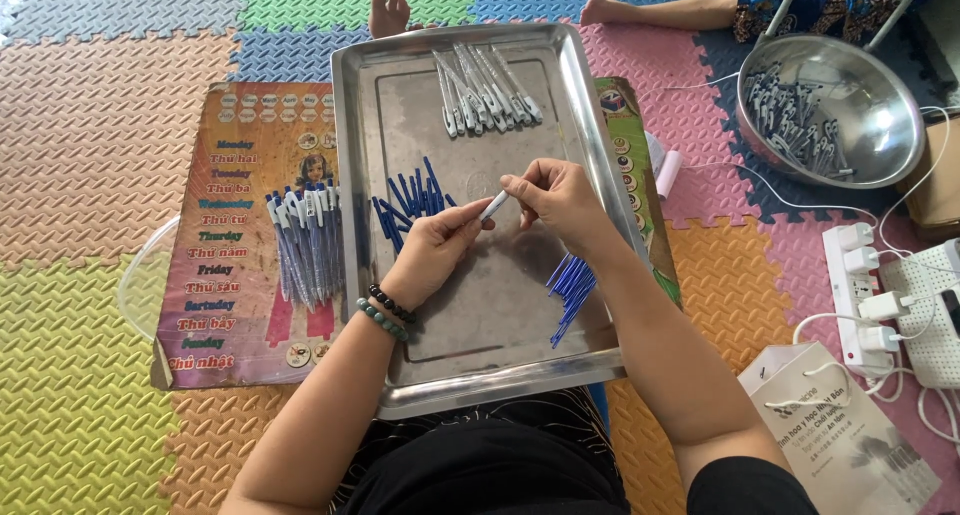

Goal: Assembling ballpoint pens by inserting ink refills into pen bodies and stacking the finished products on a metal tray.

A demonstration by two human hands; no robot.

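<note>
Between the fingertips of both hands sits 1 small white pen barrel, tilted, its upper end pinched by the thumb and forefinger of the right hand and its lower end meeting the closed fingertips of the left hand. Both hands are curled tight around this piece, with no gap showing between fingers and barrel; whether the left fingers hold a second part is too small to tell. The left wrist wears 2 bead bracelets, 1 dark and 1 green. The hands hover over the middle of a steel tray that lies across the person's lap. On the tray, just left of the left hand, lies a loose bunch of blue pen parts; under the right forearm lies a sheaf of thin blue refills; near the far rim lies a row of clear-and-white pen barrels. Left of the tray, on a printed poster board, lies a heap of finished white-and-blue pens. To the far right a steel bowl holds more pen parts, near a white power strip and a paper bag, all on coloured foam floor mats.
</note>
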